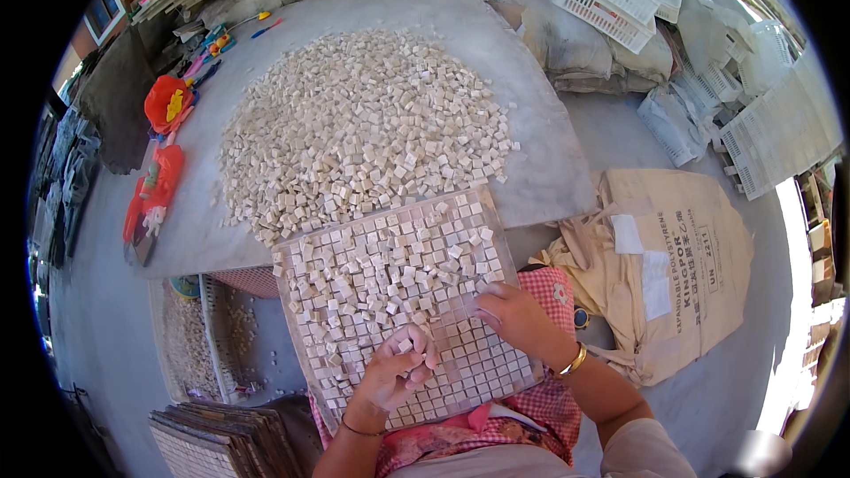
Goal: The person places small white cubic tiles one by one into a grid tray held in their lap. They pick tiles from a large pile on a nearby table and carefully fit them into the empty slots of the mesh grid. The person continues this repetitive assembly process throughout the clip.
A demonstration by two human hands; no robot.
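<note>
A square grid tray [458, 308] leans across my lap against the table edge. Small off-white stone cubes fill neat rows in its near part, while loose cubes [390, 261] lie jumbled over its upper half. Over the tray's lower middle is my left hand [398, 367], fingers curled, with a stone cube [405, 346] between thumb and fingers. My right hand [513, 319] is at the tray's right side, fingertips pinched together down at the grid; whatever they hold is hidden. A bare strip of grid shows between the hands.
A big heap of stone cubes [363, 115] covers the middle of the grey table [540, 155]. Orange-red bags [164, 168] lie at its left edge. A tan sack [682, 274] is at right, white crates [611, 0] beyond. Stacked tile panels [212, 443] stand lower left, beside a white bin [212, 336].
</note>
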